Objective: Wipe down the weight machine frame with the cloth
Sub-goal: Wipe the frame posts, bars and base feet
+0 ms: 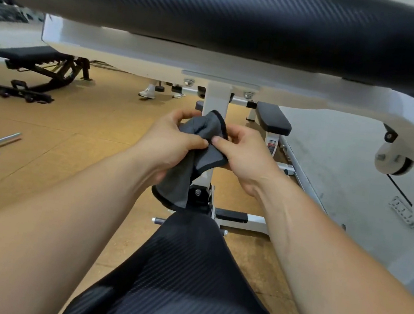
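Note:
A grey cloth (204, 140) with a dark hem is bunched between both hands in front of the white upright post (217, 99) of the weight machine frame. My left hand (168, 142) grips the cloth's left side, with a loose end hanging below it. My right hand (244, 155) pinches the cloth's right side between thumb and fingers. The white frame crossbeam (135, 52) runs above the hands, under a black arm pad (220, 8). The black seat (181, 280) lies below my forearms.
A black adjustable bench (40, 71) stands at the back left on the tan floor. Another bench pad (274, 118) sits behind the post. A person's white shoes (148, 93) show at the back. White frame rails and a pulley (395, 160) fill the right side.

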